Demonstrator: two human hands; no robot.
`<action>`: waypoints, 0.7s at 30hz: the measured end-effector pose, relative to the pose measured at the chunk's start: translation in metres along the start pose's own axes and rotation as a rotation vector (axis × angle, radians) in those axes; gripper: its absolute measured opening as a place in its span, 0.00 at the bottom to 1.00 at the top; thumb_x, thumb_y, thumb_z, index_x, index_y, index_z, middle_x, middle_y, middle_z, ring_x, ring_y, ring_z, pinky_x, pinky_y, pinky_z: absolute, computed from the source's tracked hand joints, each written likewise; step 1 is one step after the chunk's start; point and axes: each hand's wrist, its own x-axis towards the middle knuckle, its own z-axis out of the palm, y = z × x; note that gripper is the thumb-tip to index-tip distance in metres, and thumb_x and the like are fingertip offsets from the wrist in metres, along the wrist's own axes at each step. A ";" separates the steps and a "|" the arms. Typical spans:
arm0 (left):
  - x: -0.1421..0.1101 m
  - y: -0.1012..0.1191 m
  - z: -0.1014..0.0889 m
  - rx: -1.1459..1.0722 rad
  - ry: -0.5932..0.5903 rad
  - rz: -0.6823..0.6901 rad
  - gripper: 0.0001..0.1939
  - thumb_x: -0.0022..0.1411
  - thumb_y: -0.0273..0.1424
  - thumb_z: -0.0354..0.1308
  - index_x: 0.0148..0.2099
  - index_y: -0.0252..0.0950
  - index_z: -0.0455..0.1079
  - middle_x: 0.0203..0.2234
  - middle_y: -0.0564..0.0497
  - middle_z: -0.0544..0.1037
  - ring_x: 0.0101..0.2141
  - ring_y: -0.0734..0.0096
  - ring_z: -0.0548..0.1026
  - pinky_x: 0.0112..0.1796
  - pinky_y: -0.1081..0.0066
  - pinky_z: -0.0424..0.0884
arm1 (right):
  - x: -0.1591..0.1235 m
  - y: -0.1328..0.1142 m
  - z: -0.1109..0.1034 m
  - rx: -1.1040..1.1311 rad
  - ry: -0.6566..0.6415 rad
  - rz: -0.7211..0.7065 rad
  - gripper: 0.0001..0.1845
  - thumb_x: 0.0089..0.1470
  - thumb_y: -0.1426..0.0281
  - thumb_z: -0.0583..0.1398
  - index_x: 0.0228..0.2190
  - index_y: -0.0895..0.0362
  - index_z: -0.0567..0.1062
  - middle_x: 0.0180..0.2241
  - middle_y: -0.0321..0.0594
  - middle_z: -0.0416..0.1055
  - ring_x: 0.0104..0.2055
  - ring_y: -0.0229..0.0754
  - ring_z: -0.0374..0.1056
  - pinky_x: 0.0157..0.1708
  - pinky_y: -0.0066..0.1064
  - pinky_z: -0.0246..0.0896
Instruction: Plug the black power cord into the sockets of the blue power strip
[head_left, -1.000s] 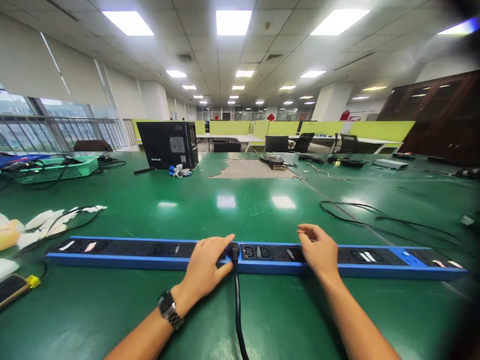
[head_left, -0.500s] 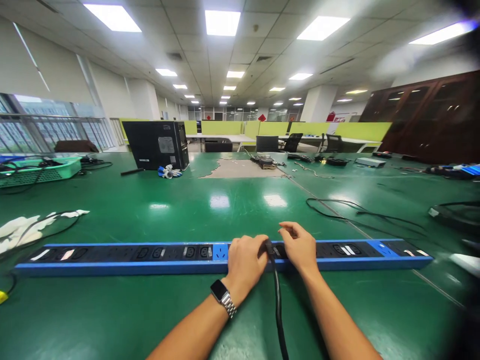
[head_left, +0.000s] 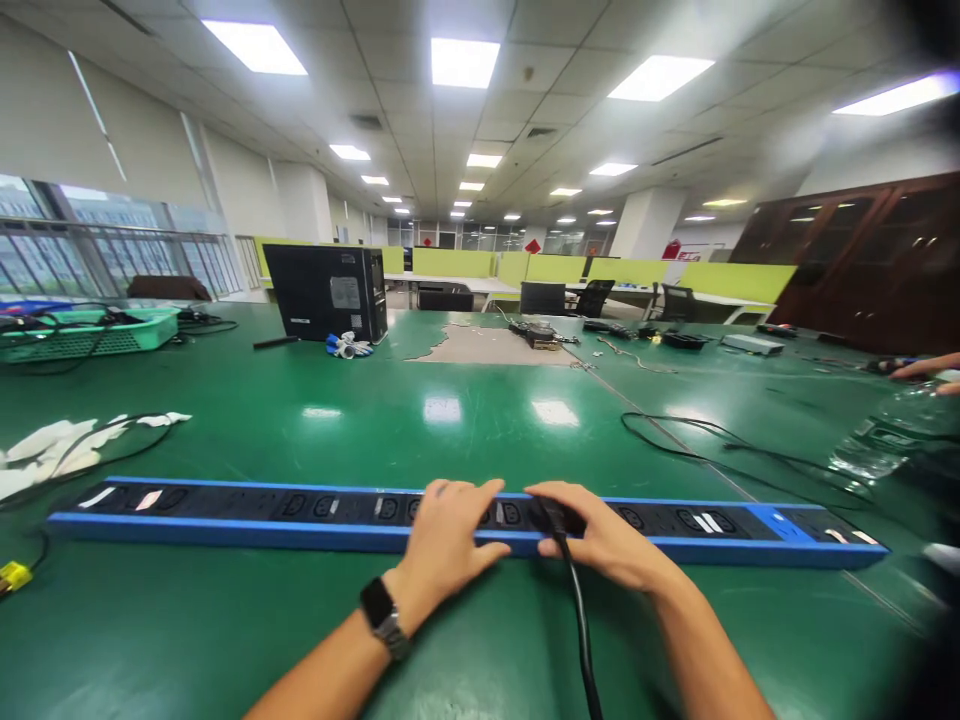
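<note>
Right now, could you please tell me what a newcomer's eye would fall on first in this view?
First, the long blue-and-black power strip spanning the near part of the green table, with the left hand over its middle and the right hand curled around a black plug just beside it. Next, the black computer case standing farther back, left of centre.

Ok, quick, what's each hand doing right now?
Left hand: open, resting on the blue power strip.
Right hand: grip closed around the black plug.
</note>
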 end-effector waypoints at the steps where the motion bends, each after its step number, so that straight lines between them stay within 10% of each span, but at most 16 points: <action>1: -0.011 -0.017 -0.011 0.047 0.016 -0.038 0.35 0.51 0.41 0.67 0.59 0.42 0.62 0.49 0.46 0.76 0.49 0.57 0.71 0.52 0.53 0.61 | 0.001 0.000 0.001 -0.020 0.015 0.000 0.29 0.40 0.61 0.68 0.47 0.51 0.75 0.49 0.44 0.72 0.52 0.50 0.65 0.55 0.47 0.56; 7: -0.061 -0.091 -0.055 0.161 0.047 -0.174 0.35 0.50 0.44 0.67 0.58 0.41 0.64 0.50 0.46 0.75 0.50 0.55 0.72 0.52 0.55 0.64 | 0.003 -0.014 0.002 0.061 0.288 -0.115 0.18 0.43 0.59 0.67 0.38 0.52 0.79 0.38 0.40 0.75 0.41 0.45 0.70 0.45 0.39 0.64; 10: -0.063 -0.089 -0.052 0.177 0.074 -0.192 0.37 0.49 0.45 0.67 0.59 0.42 0.63 0.50 0.46 0.75 0.49 0.55 0.72 0.52 0.55 0.64 | 0.008 -0.032 0.022 0.114 0.470 -0.123 0.20 0.45 0.57 0.66 0.40 0.53 0.78 0.38 0.41 0.76 0.39 0.44 0.71 0.43 0.36 0.66; 16: -0.059 -0.079 -0.049 0.179 0.087 -0.190 0.37 0.49 0.44 0.67 0.60 0.40 0.62 0.50 0.45 0.75 0.50 0.56 0.71 0.52 0.55 0.64 | 0.030 -0.053 0.099 -0.053 0.370 -0.071 0.19 0.50 0.57 0.62 0.42 0.53 0.77 0.37 0.44 0.76 0.39 0.46 0.71 0.42 0.39 0.65; 21: -0.062 -0.078 -0.050 0.165 0.085 -0.189 0.37 0.49 0.43 0.68 0.59 0.40 0.62 0.50 0.45 0.75 0.50 0.55 0.71 0.52 0.55 0.63 | 0.033 -0.064 0.110 -0.279 0.379 -0.056 0.17 0.54 0.58 0.59 0.44 0.52 0.76 0.37 0.44 0.76 0.40 0.47 0.68 0.42 0.40 0.62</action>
